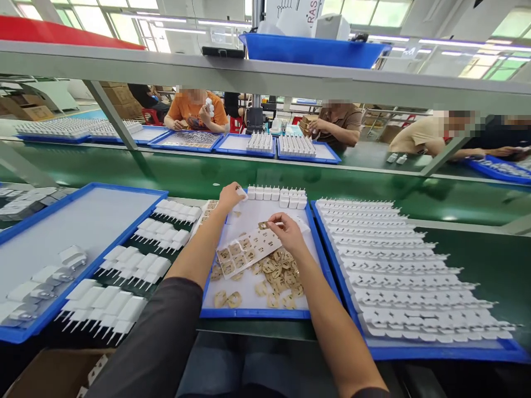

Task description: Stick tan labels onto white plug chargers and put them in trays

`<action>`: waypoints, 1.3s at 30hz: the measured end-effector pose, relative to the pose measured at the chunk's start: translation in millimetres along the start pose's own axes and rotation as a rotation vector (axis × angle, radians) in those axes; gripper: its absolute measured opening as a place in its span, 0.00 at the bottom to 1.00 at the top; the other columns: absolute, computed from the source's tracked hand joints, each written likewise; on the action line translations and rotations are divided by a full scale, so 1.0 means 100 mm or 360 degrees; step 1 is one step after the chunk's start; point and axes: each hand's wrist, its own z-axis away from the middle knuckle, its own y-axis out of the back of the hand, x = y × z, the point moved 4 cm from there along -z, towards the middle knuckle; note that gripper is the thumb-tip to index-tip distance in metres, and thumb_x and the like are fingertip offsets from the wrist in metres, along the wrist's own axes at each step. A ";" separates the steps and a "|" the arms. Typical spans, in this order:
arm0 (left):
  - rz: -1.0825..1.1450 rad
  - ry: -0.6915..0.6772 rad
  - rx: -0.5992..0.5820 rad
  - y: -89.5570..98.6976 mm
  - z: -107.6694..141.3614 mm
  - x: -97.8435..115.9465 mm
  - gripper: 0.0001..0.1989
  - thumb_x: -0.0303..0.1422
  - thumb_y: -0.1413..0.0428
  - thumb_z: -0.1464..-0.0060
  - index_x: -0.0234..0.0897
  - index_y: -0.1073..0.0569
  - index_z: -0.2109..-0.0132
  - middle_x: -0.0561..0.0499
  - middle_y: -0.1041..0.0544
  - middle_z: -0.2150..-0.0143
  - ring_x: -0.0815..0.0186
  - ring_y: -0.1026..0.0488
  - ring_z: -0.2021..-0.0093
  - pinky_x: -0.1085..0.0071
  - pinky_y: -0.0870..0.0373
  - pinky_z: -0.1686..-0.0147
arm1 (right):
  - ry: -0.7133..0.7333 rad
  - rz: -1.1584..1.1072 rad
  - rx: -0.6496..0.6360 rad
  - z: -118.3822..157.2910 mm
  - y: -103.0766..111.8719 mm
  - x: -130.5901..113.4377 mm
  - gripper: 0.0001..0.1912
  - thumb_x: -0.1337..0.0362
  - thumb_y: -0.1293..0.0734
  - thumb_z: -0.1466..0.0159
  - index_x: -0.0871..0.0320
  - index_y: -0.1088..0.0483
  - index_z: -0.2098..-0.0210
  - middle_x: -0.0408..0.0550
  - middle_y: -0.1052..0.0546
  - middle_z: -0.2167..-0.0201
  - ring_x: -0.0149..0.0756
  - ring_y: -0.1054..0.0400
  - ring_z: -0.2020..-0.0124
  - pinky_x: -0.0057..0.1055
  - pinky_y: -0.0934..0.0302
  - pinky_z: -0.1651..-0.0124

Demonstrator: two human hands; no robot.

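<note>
At the far left corner of the blue-rimmed tray (257,313) is my left hand (231,198), its fingers closed on a small white plug housing (242,193), mostly hidden by them. My right hand (287,230) hovers over the middle of the tray, pinching a flat tan cut-out piece (263,225) between thumb and fingers. Below it, a white backing sheet (249,251) lies slanted, partly covered with tan pieces. A loose heap of tan cut-out pieces (280,273) lies under and in front of the sheet. White plug housings (271,193) stand in rows along the tray's far edge.
On the right, another blue tray (415,352) holds many rows of white plug housings. To the left, groups of white housings with pins (120,307) lie beside a blue tray (103,204). A shelf bar (207,66) crosses above; co-workers (197,113) sit opposite.
</note>
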 end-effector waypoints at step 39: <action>0.0801 -0.0489 -0.0212 -0.04 1.71 0.41 0.23 0.39 0.40 0.46 0.42 0.29 0.44 0.48 0.26 0.44 0.59 0.29 0.44 0.61 0.26 0.46 | -0.0024 -0.0457 0.0052 0.09 -0.10 -0.13 0.11 0.56 0.27 0.45 0.54 0.30 0.68 0.41 0.28 0.71 0.32 0.33 0.68 0.30 0.38 0.63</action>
